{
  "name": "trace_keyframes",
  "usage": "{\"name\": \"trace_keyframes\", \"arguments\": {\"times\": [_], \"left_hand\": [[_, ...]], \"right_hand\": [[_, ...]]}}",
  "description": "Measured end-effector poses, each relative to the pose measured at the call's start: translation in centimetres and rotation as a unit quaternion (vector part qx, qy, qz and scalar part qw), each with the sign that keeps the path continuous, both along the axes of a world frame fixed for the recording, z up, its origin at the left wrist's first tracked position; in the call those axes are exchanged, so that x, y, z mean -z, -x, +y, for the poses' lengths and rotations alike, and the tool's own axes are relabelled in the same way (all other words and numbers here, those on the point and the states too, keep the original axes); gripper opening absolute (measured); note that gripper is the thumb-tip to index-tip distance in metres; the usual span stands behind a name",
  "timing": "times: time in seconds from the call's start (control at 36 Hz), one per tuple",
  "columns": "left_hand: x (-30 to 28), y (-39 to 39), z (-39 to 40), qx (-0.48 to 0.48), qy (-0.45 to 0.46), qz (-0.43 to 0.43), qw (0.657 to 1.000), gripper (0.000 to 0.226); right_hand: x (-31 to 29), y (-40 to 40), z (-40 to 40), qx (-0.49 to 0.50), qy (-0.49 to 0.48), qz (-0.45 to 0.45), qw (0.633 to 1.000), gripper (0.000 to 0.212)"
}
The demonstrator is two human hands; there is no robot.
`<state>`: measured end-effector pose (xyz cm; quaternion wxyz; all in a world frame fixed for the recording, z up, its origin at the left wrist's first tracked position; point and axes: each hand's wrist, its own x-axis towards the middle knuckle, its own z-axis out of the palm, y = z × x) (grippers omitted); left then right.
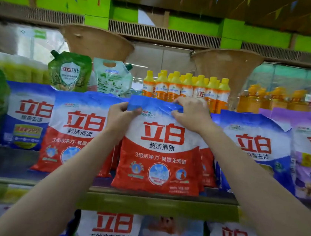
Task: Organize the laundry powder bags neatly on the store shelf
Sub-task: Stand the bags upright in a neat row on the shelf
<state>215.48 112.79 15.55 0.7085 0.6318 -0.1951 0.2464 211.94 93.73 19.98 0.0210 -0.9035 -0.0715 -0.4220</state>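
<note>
Both hands' grips [121,114] [190,112] pinch red bag's [160,157] top.

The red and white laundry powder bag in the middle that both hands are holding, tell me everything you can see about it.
The red and white bag is a crinkly plastic pouch: blue top edge, white middle with big red characters, red lower half with round pictures. It stands upright at the front edge of the shelf, ahead of similar bags. The left hand and right hand pinch its top corners with their fingers.
</note>
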Motion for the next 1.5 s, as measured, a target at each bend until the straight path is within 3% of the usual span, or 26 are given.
{"name": "trace_keyframes", "arguments": {"times": [0.11, 0.17, 0.22, 0.28, 0.31, 0.39, 0.42, 0.47, 0.56, 0.61, 0.69, 0.81, 0.86, 0.89, 0.94, 1.0, 1.08, 1.14, 1.22, 1.31, 1.39, 1.5], "left_hand": [[1.4, -0.7, 0.6, 0.044, 0.011, 0.007, 0.999, 0.016], [2.0, -0.9, 0.5, 0.053, 0.016, 0.009, 0.998, 0.016], [2.1, -1.1, 0.0, 0.05, 0.026, 0.019, 0.998, 0.016], [1.7, -1.0, -0.3, 0.024, 0.026, 0.04, 0.999, 0.014], [1.5, -1.1, -0.5, 0.011, 0.018, 0.044, 0.999, 0.013], [0.9, -1.4, -0.9, -0.022, 0.0, 0.03, 0.999, 0.025], [0.6, -1.3, -1.0, -0.033, 0.001, 0.024, 0.999, 0.029], [-0.3, -0.9, -1.1, -0.019, 0.034, -0.006, 0.999, 0.016], [-1.5, -0.4, -1.2, -0.024, 0.074, -0.045, 0.996, 0.009], [-0.9, -1.0, -1.3, -0.067, 0.047, -0.045, 0.996, 0.031], [1.1, -1.5, -1.7, -0.103, 0.013, -0.041, 0.994, 0.028], [1.8, -1.0, -1.5, -0.022, 0.084, -0.044, 0.995, 0.036], [1.9, -0.9, -1.2, 0.039, 0.121, 0.008, 0.992, 0.04], [2.1, -0.8, -1.1, 0.065, 0.126, 0.031, 0.989, 0.039], [2.5, -0.9, -0.9, 0.099, 0.117, 0.053, 0.987, 0.025], [3.2, -0.7, -0.7, 0.131, 0.1, 0.071, 0.984, 0.016], [3.8, 0.1, -0.8, 0.151, 0.064, 0.09, 0.982, 0.016], [3.6, -0.2, -1.2, 0.104, 0.057, 0.103, 0.988, 0.016], [2.3, -0.7, -1.6, 0.04, 0.037, 0.092, 0.994, 0.055], [1.1, -1.6, -1.9, 0.042, 0.045, 0.066, 0.996, 0.043], [1.7, -2.6, -2.4, 0.043, 0.034, 0.111, 0.992, 0.068], [2.3, -3.1, -3.5, 0.03, 0.0, 0.107, 0.994, 0.047]], "right_hand": [[0.8, -0.4, -1.6, 0.054, -0.078, -0.018, 0.995, 0.059], [1.4, -0.8, -2.9, 0.01, -0.194, 0.013, 0.981, 0.073], [2.4, -1.2, -4.1, -0.081, -0.355, 0.092, 0.927, 0.079], [3.6, -1.3, -4.5, -0.15, -0.463, 0.16, 0.859, 0.064], [4.2, -1.2, -4.4, -0.169, -0.484, 0.17, 0.842, 0.054], [4.9, -2.5, -4.3, -0.213, -0.525, 0.112, 0.816, 0.052], [4.5, -2.1, -3.9, -0.228, -0.538, 0.076, 0.808, 0.035], [3.5, -1.7, -3.6, -0.273, -0.552, 0.022, 0.788, 0.008], [2.3, -1.4, -3.7, -0.321, -0.563, -0.051, 0.76, 0.02], [2.9, -1.5, -3.5, -0.316, -0.545, -0.062, 0.774, 0.025], [5.1, -2.1, -4.1, -0.284, -0.542, -0.028, 0.791, 0.073], [6.7, -2.4, -6.7, -0.318, -0.593, 0.057, 0.737, 0.11], [6.6, -0.9, -6.2, -0.335, -0.606, 0.121, 0.711, 0.107], [6.9, -0.6, -6.0, -0.344, -0.602, 0.15, 0.705, 0.096], [7.8, -0.3, -5.3, -0.354, -0.593, 0.162, 0.705, 0.057], [8.5, -0.7, -4.8, -0.329, -0.592, 0.118, 0.726, 0.04], [8.7, -0.4, -4.0, -0.298, -0.581, 0.058, 0.755, 0.033], [8.7, -0.2, -3.6, -0.296, -0.568, 0.041, 0.767, 0.028], [8.4, 0.0, -3.6, -0.286, -0.567, 0.033, 0.772, 0.024], [7.7, -0.2, -4.5, -0.275, -0.57, 0.036, 0.773, 0.025], [7.5, -0.4, -5.1, -0.266, -0.554, 0.029, 0.789, 0.014], [6.8, -1.3, -6.2, -0.211, -0.553, 0.061, 0.803, 0.008]]}}
